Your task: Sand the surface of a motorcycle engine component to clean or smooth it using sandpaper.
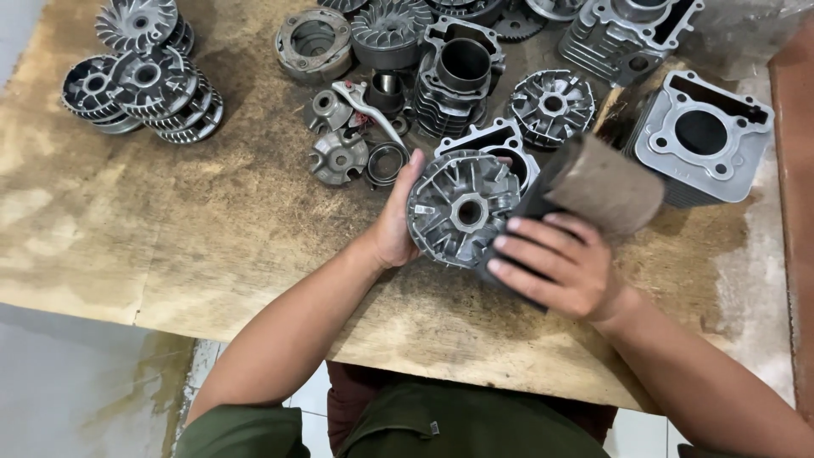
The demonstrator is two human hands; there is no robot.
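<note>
A stack of finned discs (144,76) sits far left on the wooden table (212,229). The left hand (397,222) grips the round metal disc (465,212) upright above the table's middle; the right hand (555,263) clamps a dark block (585,195) against it. Only fingertips steady the disc, so hard rubbing might slip it onto the parts beneath.

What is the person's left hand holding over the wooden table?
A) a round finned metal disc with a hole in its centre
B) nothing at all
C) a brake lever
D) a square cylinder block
A: the left hand grips the edge of the round finned metal disc, while the right hand holds a dark brush-like tool beside it.
</note>
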